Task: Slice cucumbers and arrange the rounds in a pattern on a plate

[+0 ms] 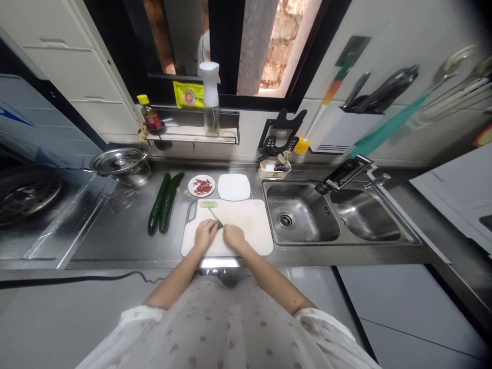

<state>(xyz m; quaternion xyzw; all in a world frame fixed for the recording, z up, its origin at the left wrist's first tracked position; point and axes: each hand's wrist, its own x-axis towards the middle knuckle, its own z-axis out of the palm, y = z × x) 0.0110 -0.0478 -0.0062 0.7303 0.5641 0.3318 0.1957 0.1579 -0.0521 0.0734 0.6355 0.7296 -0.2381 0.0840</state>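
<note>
My right hand is closed around the handle of a small knife, whose blade points away and to the left over the white cutting board. Close beside it, my left hand has its fingers bent together near the blade. A small dark green bit shows by those fingertips; what they hold is too small to make out. A short row of pale green cucumber slices lies at the board's far left. Two whole dark green cucumbers rest on the counter left of the board.
Behind the board stand a plate of chopped red pieces and a white square plate. A double sink with a black faucet is at the right. At the left are a lidded steel pot and a clear glass dish.
</note>
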